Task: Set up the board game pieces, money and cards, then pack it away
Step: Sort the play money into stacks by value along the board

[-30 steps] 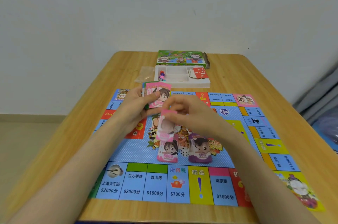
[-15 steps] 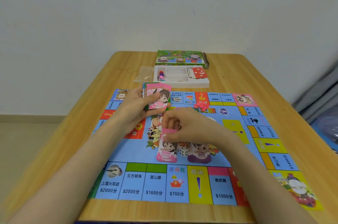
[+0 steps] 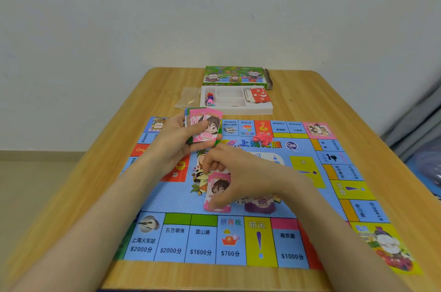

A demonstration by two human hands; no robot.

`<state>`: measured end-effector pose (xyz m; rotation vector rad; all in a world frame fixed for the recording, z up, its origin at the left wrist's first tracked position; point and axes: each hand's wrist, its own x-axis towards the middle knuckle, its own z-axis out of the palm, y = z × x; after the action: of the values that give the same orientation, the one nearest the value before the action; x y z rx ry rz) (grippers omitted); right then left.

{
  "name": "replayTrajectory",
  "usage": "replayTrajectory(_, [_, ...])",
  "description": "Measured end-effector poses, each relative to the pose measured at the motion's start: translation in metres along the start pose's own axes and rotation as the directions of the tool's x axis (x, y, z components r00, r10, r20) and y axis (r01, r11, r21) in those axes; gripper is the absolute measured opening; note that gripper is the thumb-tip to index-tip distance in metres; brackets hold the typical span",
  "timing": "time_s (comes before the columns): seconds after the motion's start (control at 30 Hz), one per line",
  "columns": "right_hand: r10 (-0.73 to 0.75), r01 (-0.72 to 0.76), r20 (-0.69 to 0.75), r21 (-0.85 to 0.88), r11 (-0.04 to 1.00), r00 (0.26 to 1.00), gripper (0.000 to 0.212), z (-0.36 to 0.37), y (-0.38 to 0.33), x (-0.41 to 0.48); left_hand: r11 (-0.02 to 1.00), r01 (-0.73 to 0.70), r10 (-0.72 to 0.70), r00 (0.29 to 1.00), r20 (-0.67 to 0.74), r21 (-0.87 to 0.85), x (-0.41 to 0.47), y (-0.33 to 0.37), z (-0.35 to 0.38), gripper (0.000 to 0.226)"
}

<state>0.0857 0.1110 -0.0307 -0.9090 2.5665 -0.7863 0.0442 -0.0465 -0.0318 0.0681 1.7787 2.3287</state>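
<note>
— Where was the money?
— The left hand gripped a stack of pink-topped paper banknotes; the right hand pinched a single pink paper banknote mid-way across the colourful printed game board.

Only the hands and forearms are captured. Left hand and right hand are seen bare, as are the fingers and wrists. Left forearm and right forearm are shown uncovered from the wrist down to the lower frame edge. A short nail is made out on the left thumb; finer detail is lost to blur. Upper arms are cut off by the frame.
</note>
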Motion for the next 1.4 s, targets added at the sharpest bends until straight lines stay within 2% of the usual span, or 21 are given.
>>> replayTrajectory(0.13, [0.002,0.002,0.059,-0.064,0.998,0.998,0.055,0.001,0.0,0.0,1.0,-0.004,0.004,1.0,-0.003,0.006,0.0,0.0,0.0,0.015])
replayTrajectory(0.3, [-0.003,0.007,0.054,-0.087,0.996,0.999,0.053,0.002,-0.001,0.0,1.0,-0.012,0.012,1.0,0.001,0.01,0.001,-0.001,-0.001,0.017])
replayTrajectory(0.37, [-0.004,0.005,0.019,-0.045,0.999,1.0,0.049,0.001,-0.002,-0.001,1.0,-0.009,0.009,1.0,-0.003,0.015,0.002,-0.002,-0.002,0.017])
replayTrajectory(0.43, [0.018,-0.012,-0.103,0.061,0.998,0.994,0.04,-0.001,-0.001,0.0,0.999,-0.017,0.018,1.0,-0.016,0.04,0.002,-0.002,-0.002,0.019])
replayTrajectory(0.5, [0.075,-0.032,-0.301,0.144,0.989,0.951,0.031,-0.004,0.001,0.003,0.998,-0.024,0.026,0.999,-0.022,0.061,0.003,-0.003,-0.002,0.02])
replayTrajectory(0.57, [0.153,-0.038,-0.484,0.239,0.97,0.862,0.029,-0.007,0.005,0.005,0.998,-0.013,0.014,1.0,-0.015,0.054,0.002,-0.003,-0.001,0.017])
replayTrajectory(0.63, [0.236,-0.035,-0.599,0.327,0.944,0.765,0.025,-0.009,0.008,0.006,0.998,0.0,-0.001,1.0,0.013,0.07,0.001,-0.003,0.0,0.018])
replayTrajectory(0.7, [0.28,-0.037,-0.631,0.37,0.928,0.723,0.02,-0.011,0.01,0.006,0.994,0.002,-0.01,0.997,0.076,0.11,-0.001,-0.003,0.002,0.017])
replayTrajectory(0.77, [0.291,-0.047,-0.632,0.373,0.927,0.718,0.024,-0.01,0.009,0.006,0.991,0.009,-0.028,0.99,0.139,0.134,-0.003,-0.003,0.004,0.018])
replayTrajectory(0.9, [0.239,0.023,-0.674,0.356,0.934,0.699,0.027,-0.009,0.006,0.007,0.992,0.039,-0.065,0.973,0.223,0.117,-0.006,-0.003,0.006,0.028])
replayTrajectory(1.07, [0.228,0.033,-0.734,0.323,0.946,0.639,0.025,-0.01,0.009,0.007,0.995,0.088,-0.094,0.962,0.255,0.038,-0.005,-0.001,0.005,0.026])
replayTrajectory(1.2, [0.195,0.059,-0.792,0.279,0.958,0.579,0.007,-0.01,0.014,0.008,0.997,0.05,-0.061,0.975,0.213,0.057,-0.002,-0.002,0.004,0.025])
replayTrajectory(1.27, [0.226,0.089,-0.767,0.345,0.935,0.601,0.014,-0.012,0.014,0.007,0.996,0.031,-0.044,0.988,0.147,0.086,0.0,-0.003,0.003,0.024])
replayTrajectory(1.3, [0.231,0.094,-0.731,0.374,0.922,0.643,0.017,-0.014,0.013,0.006,0.996,0.025,-0.035,0.993,0.115,0.088,0.001,-0.003,0.002,0.023])
replayTrajectory(1.4, [0.157,0.059,-0.519,0.377,0.924,0.84,0.02,-0.017,0.007,0.004,0.997,-0.003,0.0,0.999,0.045,0.079,0.003,-0.004,0.0,0.019])
